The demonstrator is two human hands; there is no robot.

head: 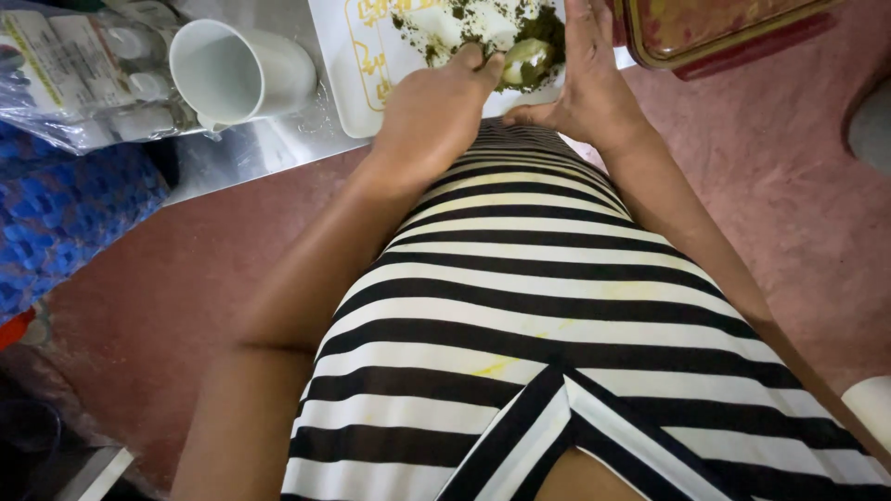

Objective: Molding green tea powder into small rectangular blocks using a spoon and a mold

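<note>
My left hand (436,111) is closed, its fingers pinching a pale green lump of food (527,57) on a white cutting board (357,70) smeared with dark green bits. Beside it on the right, my right hand (585,79) rests open and flat, fingers stretched up along the lump, the palm at the board's near edge. The board lies on a metal counter (251,153). My black-and-white striped garment fills the lower middle of the view and hides the counter's near edge.
A white jug (237,72) stands left of the board. Plastic-wrapped packets (79,74) lie at the far left, above a blue patterned cloth (65,209). A red-rimmed tray (715,28) sits at the top right. Reddish floor (798,204) lies on both sides.
</note>
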